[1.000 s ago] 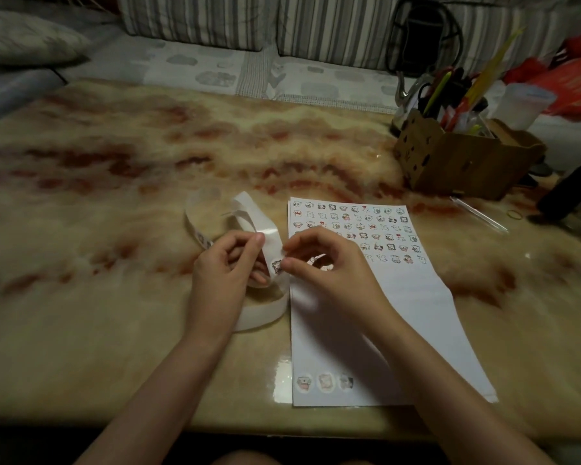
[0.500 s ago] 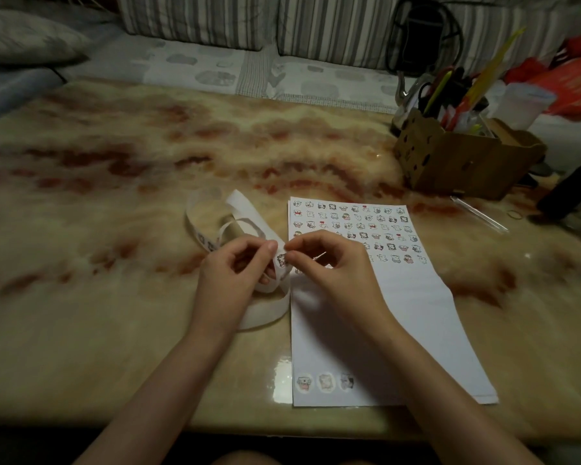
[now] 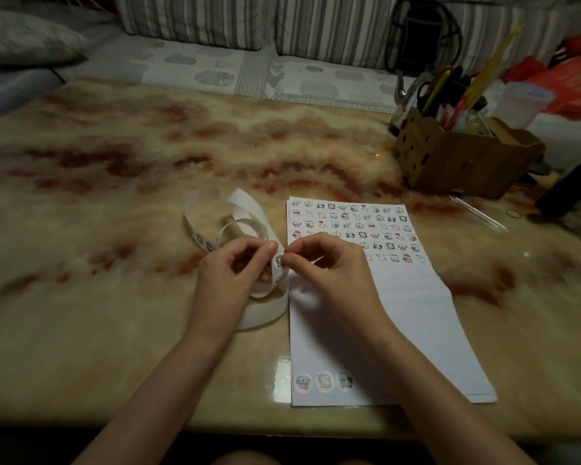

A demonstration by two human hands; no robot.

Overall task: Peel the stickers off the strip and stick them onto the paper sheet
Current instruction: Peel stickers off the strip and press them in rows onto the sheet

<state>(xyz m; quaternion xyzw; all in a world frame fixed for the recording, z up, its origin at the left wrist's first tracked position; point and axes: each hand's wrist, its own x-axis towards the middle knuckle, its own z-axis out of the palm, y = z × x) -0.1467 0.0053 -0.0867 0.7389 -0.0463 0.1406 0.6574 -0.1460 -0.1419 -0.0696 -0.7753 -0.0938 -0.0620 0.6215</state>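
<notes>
1. The strip (image 3: 245, 209) is thin white backing paper in loose, curling loops on the tabletop (image 3: 114, 229), beyond and left of the fingers. One section is lifted and runs up between both sets of fingertips.
2. Left hand (image 3: 225, 273): fingers (image 3: 270, 246) curled, with thumb and index clamped on the strip just left of the sticker (image 3: 278, 261).
3. Right hand (image 3: 329, 273): thumb and index tips are pinched together at the sticker's right edge. It's too small to tell if that edge has lifted.
4. Handling, my read: the strip is near weightless and floppy, and it won't resist a pull, so it needs bracing. The sticker is thin, creases easily, and its adhesive will grab skin.
5. Grip advice: hold the strip right beside the sticker and bend the backing away from it. Take the sticker by its very corner, using a nail or fingertip only.
6. The paper sheet (image 3: 383, 313) lies flat under and right of the right-hand fingers. Filled sticker rows sit beyond the fingertips, with a bare white area nearer the wrist. It's light, so it may shift under a press.
</notes>
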